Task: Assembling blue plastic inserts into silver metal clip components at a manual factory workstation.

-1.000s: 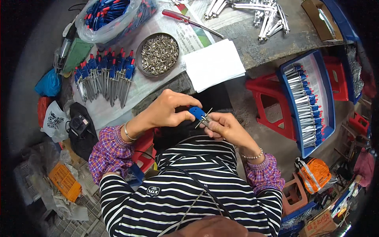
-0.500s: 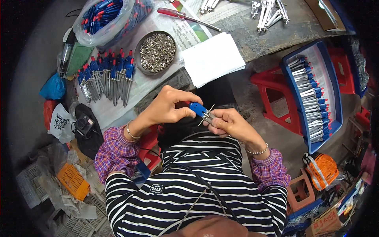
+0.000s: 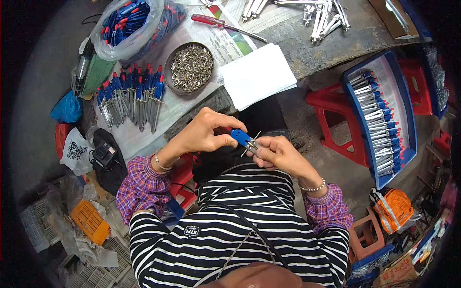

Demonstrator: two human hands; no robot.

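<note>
In front of my chest, my left hand (image 3: 207,133) pinches a blue plastic handle (image 3: 239,136) between thumb and forefinger, with a bit of red showing by the fingers. From the handle's other end come slim silver metal prongs (image 3: 251,145), crossed by a thin metal rod. My right hand (image 3: 279,154) is closed on these prongs with thumb and fingers, and the fingers hide their far ends. Similar blue-and-silver pieces with red tips (image 3: 137,98) lie fanned out on the table, beyond my left hand.
A round bowl (image 3: 168,76) of small metal rivets stands on the table beside white papers (image 3: 259,74) and a red-handled screwdriver (image 3: 207,20). Behind is a clear bag (image 3: 158,14) of blue parts. At right, a blue tray (image 3: 409,108) of pieces rests by a red stool (image 3: 338,98).
Both hands keep their hold on the piece, with only a slight shift of the right fingers. The whole view has moved a little.
</note>
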